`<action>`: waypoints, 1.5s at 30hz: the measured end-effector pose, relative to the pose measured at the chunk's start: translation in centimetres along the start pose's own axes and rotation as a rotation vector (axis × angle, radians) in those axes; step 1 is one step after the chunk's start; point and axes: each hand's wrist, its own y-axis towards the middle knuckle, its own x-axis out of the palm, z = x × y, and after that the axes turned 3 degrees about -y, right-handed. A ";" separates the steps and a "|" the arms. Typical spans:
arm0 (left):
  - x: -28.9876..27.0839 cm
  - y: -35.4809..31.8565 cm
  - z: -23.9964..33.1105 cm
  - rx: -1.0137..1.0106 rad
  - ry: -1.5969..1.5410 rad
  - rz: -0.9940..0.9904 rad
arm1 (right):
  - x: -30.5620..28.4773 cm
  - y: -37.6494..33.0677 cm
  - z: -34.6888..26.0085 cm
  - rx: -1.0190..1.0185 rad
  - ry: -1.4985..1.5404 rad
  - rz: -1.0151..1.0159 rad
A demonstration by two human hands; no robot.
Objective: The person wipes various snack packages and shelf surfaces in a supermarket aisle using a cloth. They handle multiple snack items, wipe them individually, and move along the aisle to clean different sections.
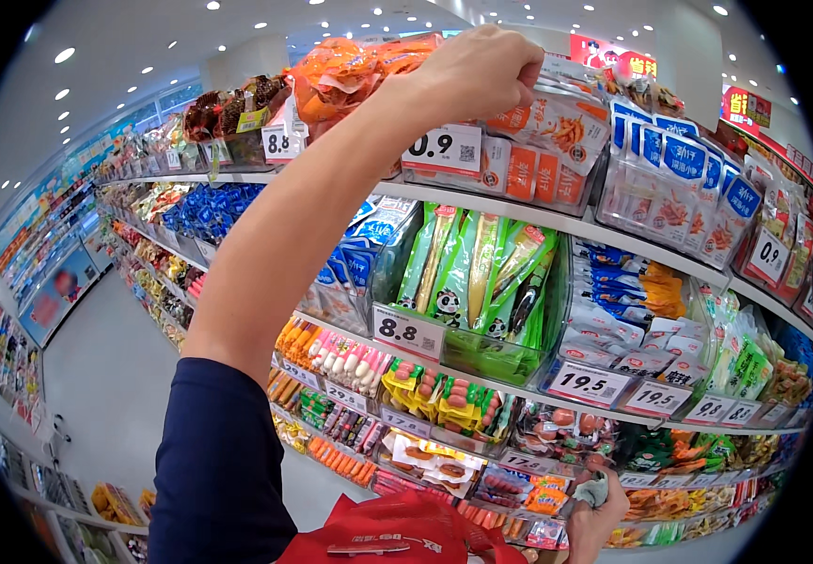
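A white price card (442,148) bears bold black figures. Above it, the left hand (483,70) curls; whether its fingers pinch anything I cannot tell. Orange-and-white packets (561,127) slant beneath. Lower right, the right hand's (602,515) fingers clasp a crumpled grey cloth (592,492), long axis unclear.

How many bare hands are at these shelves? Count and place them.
2: the left hand is raised over the upper shelf; the right hand is low at right, holding a crumpled grey cloth. Neither is fully hidden.
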 end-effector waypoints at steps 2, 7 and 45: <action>0.9 -0.9 0.9 0.011 0.029 0.116 | 0.0 -0.1 0.7 -0.041 0.001 0.006; 4.6 -3.9 2.0 0.129 0.206 0.332 | -0.5 -0.1 -1.9 -0.086 -0.266 -0.082; 4.0 -51.1 18.0 -0.863 -0.546 -0.376 | 10.8 -2.0 -5.7 -0.324 -0.511 -0.706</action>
